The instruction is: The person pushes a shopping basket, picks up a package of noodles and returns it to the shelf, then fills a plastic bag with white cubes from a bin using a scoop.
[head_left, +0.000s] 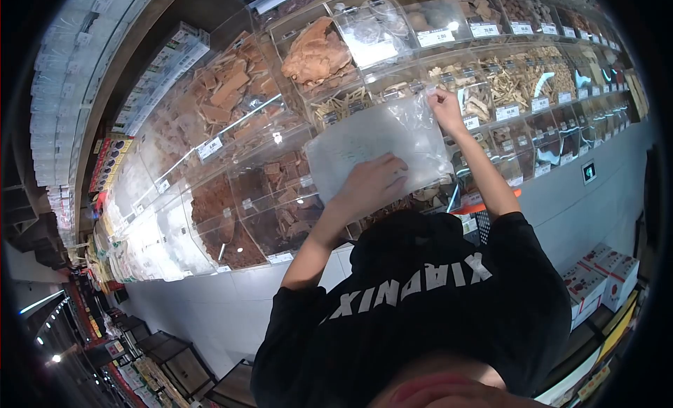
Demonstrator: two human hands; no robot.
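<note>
A clear plastic bag (347,138) with faint green print is spread over the dry-goods bins in front of me. My right hand (446,108) pinches its upper right corner, where the plastic looks crinkled. Lower down, my left hand (371,184) lies across the front of the bag, fingers stretched over its surface. Behind the bag, bins of pale strips (343,106) and dark dried pieces (420,198) are partly covered by it.
Clear bins of brown slabs (224,89) and a big bark-like piece (317,52) stand left and above. Price labels (436,37) line the bin fronts. Red-and-white boxes (603,275) sit low at the right. Stacked clear containers (70,71) fill the far left shelf.
</note>
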